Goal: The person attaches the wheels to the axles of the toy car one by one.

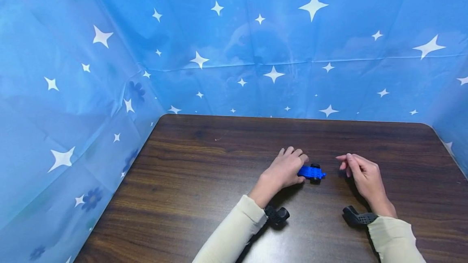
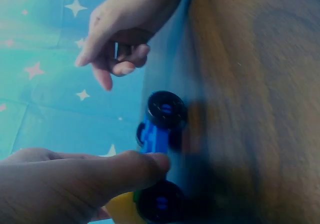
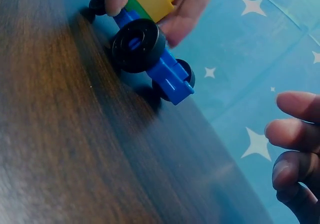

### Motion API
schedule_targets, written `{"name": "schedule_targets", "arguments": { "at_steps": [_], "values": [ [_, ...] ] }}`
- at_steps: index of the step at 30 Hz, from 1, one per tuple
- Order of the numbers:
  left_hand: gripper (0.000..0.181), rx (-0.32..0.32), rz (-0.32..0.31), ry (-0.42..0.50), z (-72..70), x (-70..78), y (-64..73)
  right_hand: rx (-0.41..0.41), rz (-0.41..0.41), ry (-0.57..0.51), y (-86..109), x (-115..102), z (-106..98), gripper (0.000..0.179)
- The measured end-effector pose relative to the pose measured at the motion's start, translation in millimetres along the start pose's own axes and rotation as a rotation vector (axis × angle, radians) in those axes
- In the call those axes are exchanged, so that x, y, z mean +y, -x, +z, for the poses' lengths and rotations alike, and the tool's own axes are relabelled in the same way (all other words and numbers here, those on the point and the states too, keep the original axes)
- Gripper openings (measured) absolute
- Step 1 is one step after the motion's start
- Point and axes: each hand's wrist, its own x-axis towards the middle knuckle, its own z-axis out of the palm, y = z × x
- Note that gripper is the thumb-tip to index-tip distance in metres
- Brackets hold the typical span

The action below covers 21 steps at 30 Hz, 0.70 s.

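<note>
A blue toy car point(image 1: 310, 172) with black wheels is gripped by my left hand point(image 1: 284, 169), right of the table's middle. The left thumb point(image 2: 142, 166) lies along the car's side in the left wrist view. On its blue base sits a yellow block point(image 3: 152, 3) with a green piece point(image 3: 134, 6) under it, both partly hidden by the fingers. Whether every wheel touches the table, I cannot tell. To the right of the car, apart from it, my right hand point(image 1: 367, 177) hovers with loosely bent fingers and holds nothing.
Dark wood-grain table point(image 1: 183, 182) lies under both hands. A blue cloth with white stars point(image 1: 234, 44) hangs behind the table and at its sides. Black wrist-worn devices sit below the left hand point(image 1: 277, 215) and the right hand point(image 1: 358, 216).
</note>
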Motion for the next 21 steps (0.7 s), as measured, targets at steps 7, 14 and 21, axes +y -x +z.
{"name": "schedule_targets", "arguments": {
  "at_steps": [7,14,21],
  "values": [
    [0.033,0.029,-0.009,-0.006,-0.1,-2.5,3.3,-0.014,0.005,0.007,-1.3,0,-1,0.030],
    [0.034,0.027,-0.023,-0.022,-0.3,-2.3,4.7,-0.019,0.017,0.022,-1.1,3,-1,0.031],
    [0.061,0.081,-0.100,-0.010,-9.4,-17.6,23.5,-0.149,0.017,0.169,0.1,2,-10,0.024]
  ]
}}
